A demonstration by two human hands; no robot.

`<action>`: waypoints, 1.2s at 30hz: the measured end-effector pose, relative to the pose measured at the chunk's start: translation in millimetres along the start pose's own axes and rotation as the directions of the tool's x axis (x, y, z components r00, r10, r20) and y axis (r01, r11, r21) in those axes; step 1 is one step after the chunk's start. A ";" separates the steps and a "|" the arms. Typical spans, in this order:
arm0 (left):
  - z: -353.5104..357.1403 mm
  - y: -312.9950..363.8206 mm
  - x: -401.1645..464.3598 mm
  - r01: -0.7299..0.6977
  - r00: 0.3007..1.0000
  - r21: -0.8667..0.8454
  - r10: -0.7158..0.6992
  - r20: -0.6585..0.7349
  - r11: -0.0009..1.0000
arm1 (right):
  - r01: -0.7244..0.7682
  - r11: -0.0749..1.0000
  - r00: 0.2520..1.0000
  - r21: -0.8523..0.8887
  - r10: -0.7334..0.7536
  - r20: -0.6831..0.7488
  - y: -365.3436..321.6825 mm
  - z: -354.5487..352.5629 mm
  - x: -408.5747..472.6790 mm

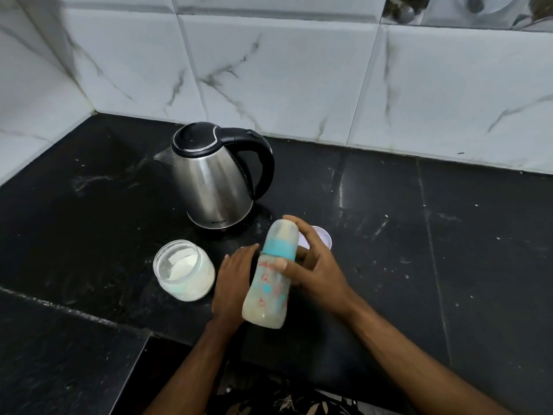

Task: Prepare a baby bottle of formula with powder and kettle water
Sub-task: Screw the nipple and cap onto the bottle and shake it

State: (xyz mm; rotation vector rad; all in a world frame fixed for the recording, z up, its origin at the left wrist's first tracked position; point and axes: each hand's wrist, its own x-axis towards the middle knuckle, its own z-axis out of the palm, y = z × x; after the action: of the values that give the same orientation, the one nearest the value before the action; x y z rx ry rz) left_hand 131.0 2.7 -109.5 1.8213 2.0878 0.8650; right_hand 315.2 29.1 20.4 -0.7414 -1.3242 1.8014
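While the black speckled stone counter [389, 235] runs back to a wall of white marble-veined tiles [269, 70] that turns a corner at the far left, everything in use is gathered near its front edge, where a step in that edge cuts in toward the person. Largest of the things is the brushed steel electric kettle with black lid and handle [214, 178], upright toward the middle of the counter, spout to the left, handle to the right. Just in front of it, to the left, stands the open clear glass jar of white powder [184, 271]. Half hidden behind the right hand lies a small round pale lid [324, 236].

The capped, cloudy baby bottle with a teal collar and printed figures [269, 274] is held above the front edge, its long axis running from the base near the person up and away toward the kettle, tilted slightly right. The right hand [314, 265] has the grip: thumb across the front below the collar, fingers curled behind and over the cap. The left hand [232, 280] lies flat and relaxed beside the bottle's left flank, between bottle and jar, holding nothing. Milky contents suggest mixing is the step in hand, so the right hand would do it
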 end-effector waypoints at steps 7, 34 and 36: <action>0.7 4.1 -5.3 -0.041 0.997 0.023 0.042 -0.066 0.999 | 0.070 0.947 0.927 0.315 0.055 -0.371 -13.6 -21.2 16.4; 15.9 -17.1 1.7 -0.044 0.999 0.210 0.039 0.026 0.977 | 0.073 0.996 0.994 -0.056 -0.077 -0.075 -5.1 -0.8 -10.9; 12.8 -10.6 -0.7 -0.047 0.998 0.116 0.053 -0.044 0.992 | 0.096 0.994 0.963 0.055 -0.079 -0.257 -13.7 -7.0 0.7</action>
State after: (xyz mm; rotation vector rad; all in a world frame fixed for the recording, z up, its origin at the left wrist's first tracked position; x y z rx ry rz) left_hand 129.4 5.1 -125.9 1.9369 2.1715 0.8233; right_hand 323.7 35.5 31.5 -0.8336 -1.1043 1.6119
